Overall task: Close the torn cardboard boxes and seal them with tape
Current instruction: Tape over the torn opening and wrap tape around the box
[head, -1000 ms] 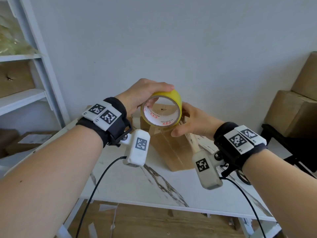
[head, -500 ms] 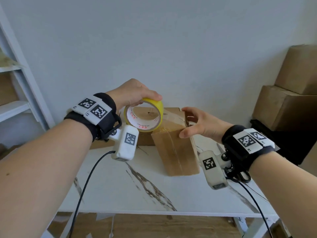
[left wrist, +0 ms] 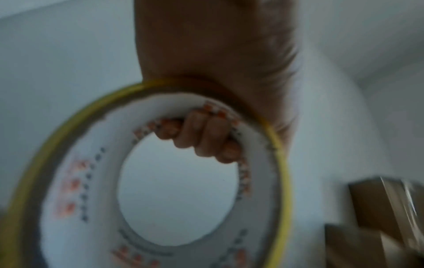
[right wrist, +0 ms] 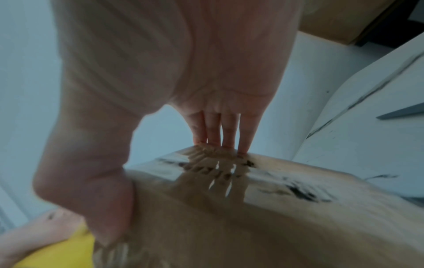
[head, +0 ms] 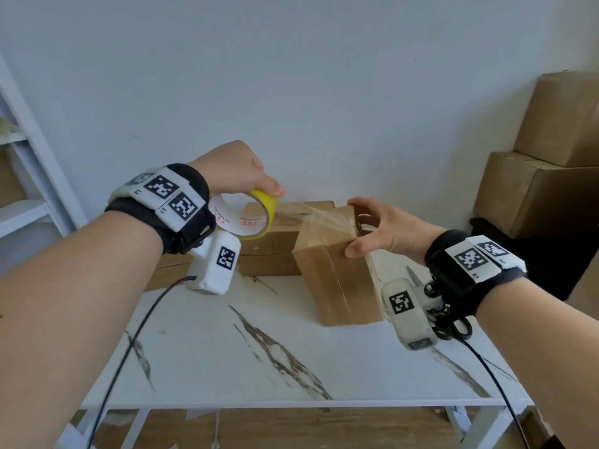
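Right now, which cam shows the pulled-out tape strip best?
Head view. The clear strip runs from the yellow roll in the left hand to the upright box held by the right hand. Left wrist: only a blurred glint at the box edge. Right wrist: glossy tape under the fingers, no span.
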